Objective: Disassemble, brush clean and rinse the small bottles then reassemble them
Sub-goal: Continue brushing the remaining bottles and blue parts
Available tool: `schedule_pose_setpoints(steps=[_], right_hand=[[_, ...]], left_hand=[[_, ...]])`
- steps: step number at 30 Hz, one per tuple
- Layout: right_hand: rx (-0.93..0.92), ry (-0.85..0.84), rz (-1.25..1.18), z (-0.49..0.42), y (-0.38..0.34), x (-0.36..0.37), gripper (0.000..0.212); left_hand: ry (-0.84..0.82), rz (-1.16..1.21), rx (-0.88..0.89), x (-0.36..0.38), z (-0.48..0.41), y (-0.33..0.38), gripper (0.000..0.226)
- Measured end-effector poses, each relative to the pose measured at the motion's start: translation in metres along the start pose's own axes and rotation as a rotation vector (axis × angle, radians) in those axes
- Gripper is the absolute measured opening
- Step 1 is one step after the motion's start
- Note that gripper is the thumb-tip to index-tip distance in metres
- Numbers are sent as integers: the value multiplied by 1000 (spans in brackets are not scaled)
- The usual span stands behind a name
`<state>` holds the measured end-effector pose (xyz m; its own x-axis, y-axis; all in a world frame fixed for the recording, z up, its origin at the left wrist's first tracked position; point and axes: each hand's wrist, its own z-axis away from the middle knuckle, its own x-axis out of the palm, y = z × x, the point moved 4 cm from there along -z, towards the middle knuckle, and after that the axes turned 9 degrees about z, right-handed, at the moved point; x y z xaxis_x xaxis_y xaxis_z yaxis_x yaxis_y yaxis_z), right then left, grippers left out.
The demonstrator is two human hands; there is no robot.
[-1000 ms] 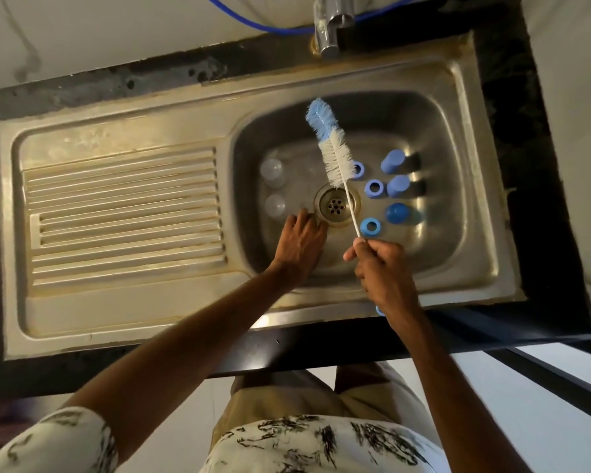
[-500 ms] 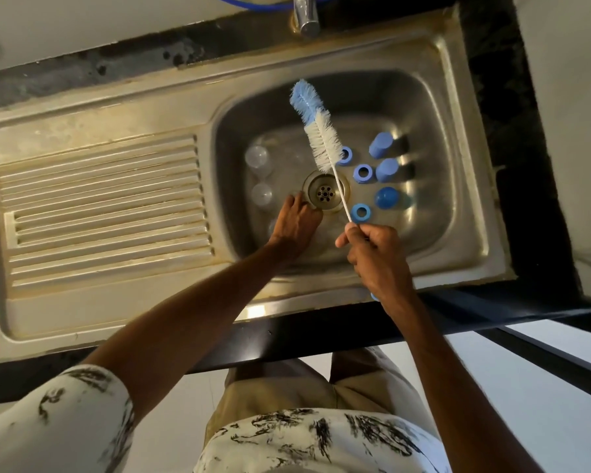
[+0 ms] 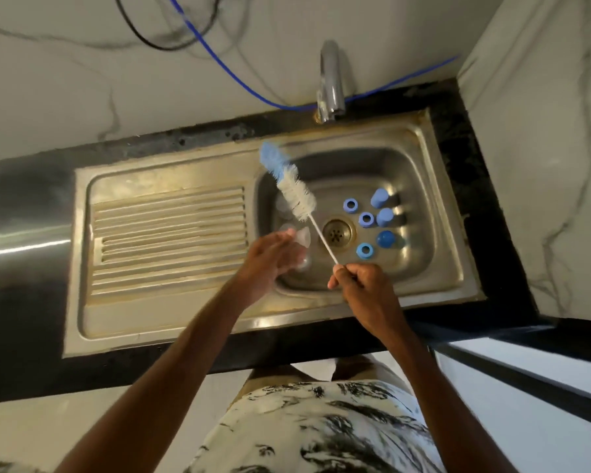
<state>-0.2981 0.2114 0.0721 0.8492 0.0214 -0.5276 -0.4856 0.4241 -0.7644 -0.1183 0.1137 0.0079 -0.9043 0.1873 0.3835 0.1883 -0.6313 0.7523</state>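
My right hand grips the thin handle of a bottle brush with white bristles and a blue tip, slanting up and left over the sink basin. My left hand holds a small clear bottle above the basin's left side. Another clear bottle stands on the basin floor behind the brush. Three blue rings and three blue caps sit right of the drain.
A chrome tap stands behind the basin. The ribbed steel drainboard lies to the left. A blue hose and a black cable hang on the marble wall. A marble side wall closes the right.
My left hand has lifted a clear bottle off the basin floor. The brush has swung to the left, its tip now over the basin's left rim. The camera has tilted up, showing the tap and wall.
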Motion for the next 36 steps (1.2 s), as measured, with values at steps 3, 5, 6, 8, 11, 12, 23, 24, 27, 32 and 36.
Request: schedule_pose_setpoints(steps=[3, 5, 6, 8, 11, 12, 23, 24, 27, 32, 36], right_hand=[[-73, -46, 27, 20, -27, 7, 37], [-100, -59, 20, 30, -45, 10, 38], [-107, -57, 13, 33, -53, 12, 38], [-104, -42, -12, 36, -69, 14, 38], [-148, 11, -31, 38, -89, 10, 37], [-176, 33, -26, 39, -93, 10, 37], [-209, 196, -79, 49, -79, 8, 43], [-223, 210, -65, 49, -80, 6, 43], [-232, 243, -18, 51, -82, 2, 42], [-218, 259, 9, 50, -80, -2, 43], [-195, 277, 76, 45, -79, -3, 41]], left_hand=[[13, 356, -12, 0, 26, 31, 41], [68, 500, 18, 1, 35, 54, 41], [108, 539, 33, 0, 36, 63, 37], [172, 547, 48, -3, 36, 77, 34], [250, 530, 43, -15, 26, 99, 34], [274, 530, 43, -21, 23, 109, 28], [227, 418, 185, -30, -4, 237, 21], [267, 417, 183, -30, -7, 240, 25], [307, 468, 150, -29, -13, 245, 33], [169, 493, 75, -16, -19, 248, 29], [-17, 400, 110, 1, -21, 251, 11]])
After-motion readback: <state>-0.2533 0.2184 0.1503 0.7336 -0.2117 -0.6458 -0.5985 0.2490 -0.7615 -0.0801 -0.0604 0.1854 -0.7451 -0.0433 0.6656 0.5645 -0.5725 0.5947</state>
